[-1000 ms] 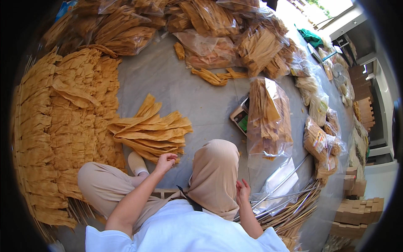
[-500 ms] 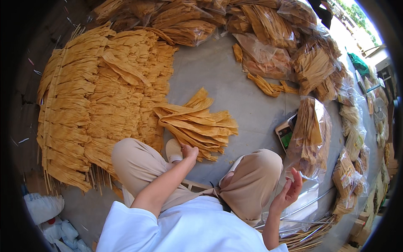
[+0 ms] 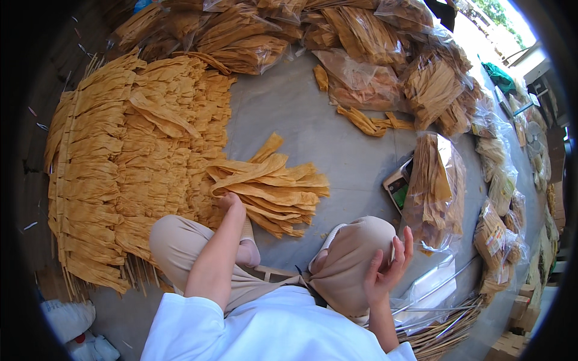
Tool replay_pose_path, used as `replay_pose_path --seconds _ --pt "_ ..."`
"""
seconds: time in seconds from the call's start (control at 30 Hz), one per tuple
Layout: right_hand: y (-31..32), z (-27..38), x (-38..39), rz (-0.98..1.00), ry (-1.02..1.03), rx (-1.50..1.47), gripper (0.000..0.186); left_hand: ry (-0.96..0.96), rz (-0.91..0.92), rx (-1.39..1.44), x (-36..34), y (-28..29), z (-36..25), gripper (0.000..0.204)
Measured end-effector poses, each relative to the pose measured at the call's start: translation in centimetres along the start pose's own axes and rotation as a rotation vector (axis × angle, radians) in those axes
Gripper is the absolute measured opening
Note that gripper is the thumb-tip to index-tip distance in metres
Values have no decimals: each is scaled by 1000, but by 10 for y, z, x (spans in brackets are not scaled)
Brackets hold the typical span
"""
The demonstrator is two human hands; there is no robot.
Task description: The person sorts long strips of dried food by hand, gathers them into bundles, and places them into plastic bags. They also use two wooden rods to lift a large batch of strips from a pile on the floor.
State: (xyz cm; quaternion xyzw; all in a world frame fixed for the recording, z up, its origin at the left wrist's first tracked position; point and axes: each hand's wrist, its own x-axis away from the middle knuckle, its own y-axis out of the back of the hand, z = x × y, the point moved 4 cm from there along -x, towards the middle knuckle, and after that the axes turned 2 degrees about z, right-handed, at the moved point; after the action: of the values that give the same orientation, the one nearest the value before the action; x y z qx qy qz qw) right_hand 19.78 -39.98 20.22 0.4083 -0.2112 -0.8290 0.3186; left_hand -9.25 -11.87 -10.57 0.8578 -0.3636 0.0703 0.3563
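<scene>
grey floor (image 3: 325,150): left hand (image 3: 232,203) touches fanned strips (image 3: 271,189) (yellow).

Your left hand (image 3: 232,201) rests at the near end of the fanned pile of yellow strips (image 3: 271,186), hemmed on its left by the wide spread of strips on sticks (image 3: 120,162). Beyond the fan, a bare patch of grey floor (image 3: 325,138) lies open up to the bagged bundles (image 3: 361,84). Your right hand (image 3: 388,271) hangs open beside your knee (image 3: 355,253), with the upright clear bag of strips (image 3: 436,186) close on its right.
</scene>
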Motion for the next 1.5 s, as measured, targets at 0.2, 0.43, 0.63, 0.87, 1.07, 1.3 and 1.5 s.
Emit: replay_pose_path --seconds 0.2,0.43,0.63,0.87,1.07,1.3,1.5 --pt "-5 -2 6 -10 -12 -91 41 -218 352 366 99 37 -101 30" --pt "-7 20 -5 64 140 -82 41 -490 1231 841 173 100 -225 39" --pt "-19 62 -55 248 218 -22 76 -580 1725 894 254 157 -277 48" --pt "-2 84 -82 153 353 -90 89 -760 2074 1203 335 222 -306 51" --pt "62 71 -71 216 119 -180 61 -608 2365 1184 376 212 -312 47" --pt "114 -76 86 -332 -604 -217 23 -1436 1717 -155 441 116 -224 68" --pt "117 -133 279 -218 -929 204 29 -1905 1733 -624 519 75 -119 62"
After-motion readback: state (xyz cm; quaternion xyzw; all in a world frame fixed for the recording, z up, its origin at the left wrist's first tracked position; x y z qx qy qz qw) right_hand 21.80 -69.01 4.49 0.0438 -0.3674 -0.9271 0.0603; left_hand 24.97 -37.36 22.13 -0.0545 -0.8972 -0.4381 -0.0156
